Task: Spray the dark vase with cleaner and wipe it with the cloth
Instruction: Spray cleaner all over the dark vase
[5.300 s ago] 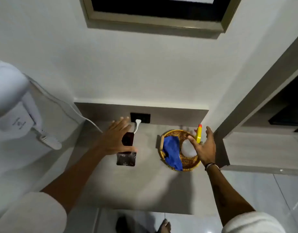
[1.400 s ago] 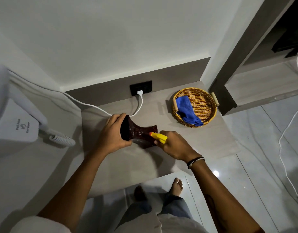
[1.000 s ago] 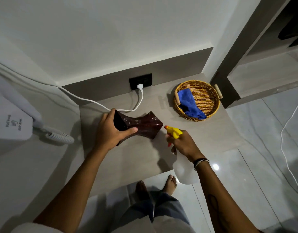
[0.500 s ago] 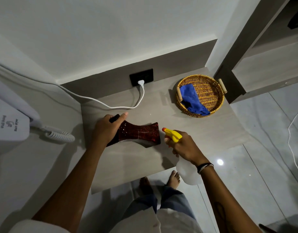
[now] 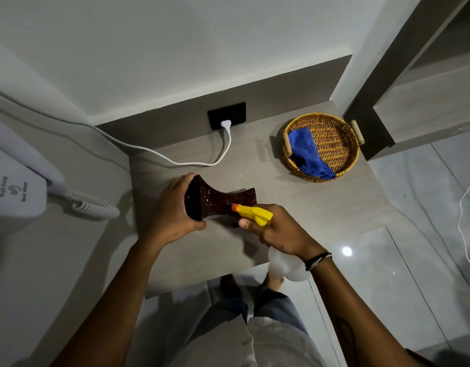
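The dark reddish-brown vase [image 5: 218,201] is tipped on its side above the grey shelf [image 5: 308,207], its mouth facing left. My left hand [image 5: 173,215] grips it around the mouth end. My right hand [image 5: 276,229] holds a spray bottle [image 5: 253,213] with a yellow head and a clear body below my wrist. The orange nozzle almost touches the vase's narrow waist. The blue cloth [image 5: 306,153] lies in a round wicker basket [image 5: 347,139] at the shelf's back right.
A white cable [image 5: 191,162] runs across the back of the shelf to a plug in a black socket [image 5: 226,118]. A wall-hung hair dryer [image 5: 16,192] with a coiled cord is at the left. Tiled floor and my bare feet lie below the shelf's front edge.
My left hand has turned the vase so its mouth shows again. My right hand brought the spray nozzle leftward, close against the vase's waist.
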Demonstrator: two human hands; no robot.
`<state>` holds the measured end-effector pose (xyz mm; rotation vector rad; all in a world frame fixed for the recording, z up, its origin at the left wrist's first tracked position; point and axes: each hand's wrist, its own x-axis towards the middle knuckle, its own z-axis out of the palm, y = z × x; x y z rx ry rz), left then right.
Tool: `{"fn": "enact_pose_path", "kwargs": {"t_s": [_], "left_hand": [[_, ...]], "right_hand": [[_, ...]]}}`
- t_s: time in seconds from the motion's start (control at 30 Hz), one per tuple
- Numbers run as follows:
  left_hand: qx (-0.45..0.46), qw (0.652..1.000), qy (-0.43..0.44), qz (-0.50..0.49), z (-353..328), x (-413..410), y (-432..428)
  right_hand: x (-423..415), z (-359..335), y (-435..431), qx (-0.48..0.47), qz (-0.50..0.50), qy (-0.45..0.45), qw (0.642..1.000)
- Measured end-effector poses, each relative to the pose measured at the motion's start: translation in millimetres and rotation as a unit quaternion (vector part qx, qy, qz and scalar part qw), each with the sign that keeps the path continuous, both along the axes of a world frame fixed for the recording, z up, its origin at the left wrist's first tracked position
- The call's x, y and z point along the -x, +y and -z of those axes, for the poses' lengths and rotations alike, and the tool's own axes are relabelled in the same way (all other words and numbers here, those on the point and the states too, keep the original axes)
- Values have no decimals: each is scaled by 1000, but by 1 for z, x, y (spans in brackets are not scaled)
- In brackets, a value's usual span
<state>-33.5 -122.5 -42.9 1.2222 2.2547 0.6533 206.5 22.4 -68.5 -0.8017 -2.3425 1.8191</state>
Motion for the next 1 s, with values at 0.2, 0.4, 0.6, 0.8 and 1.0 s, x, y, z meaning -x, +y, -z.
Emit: {"fn": "enact_pose_path", "kwargs": {"t_s": [0.2, 0.4, 0.6, 0.8, 1.0], "left_hand": [[13, 1000, 7, 7, 5, 4, -2], [57, 998, 22, -2, 0, 5, -4], [68, 997, 21, -9, -11, 2, -3], [75, 987, -10, -139, -20, -4, 9], [99, 978, 60, -176, -20, -11, 32]], "right_hand": [[2, 0, 4, -30, 20, -7, 999], [-19, 12, 12, -167, 36, -203, 964], [-31, 10, 18, -150, 90, -192, 966], [-33, 5, 14, -119, 105, -131, 979], [-37, 7, 18, -127, 86, -134, 979]]}}
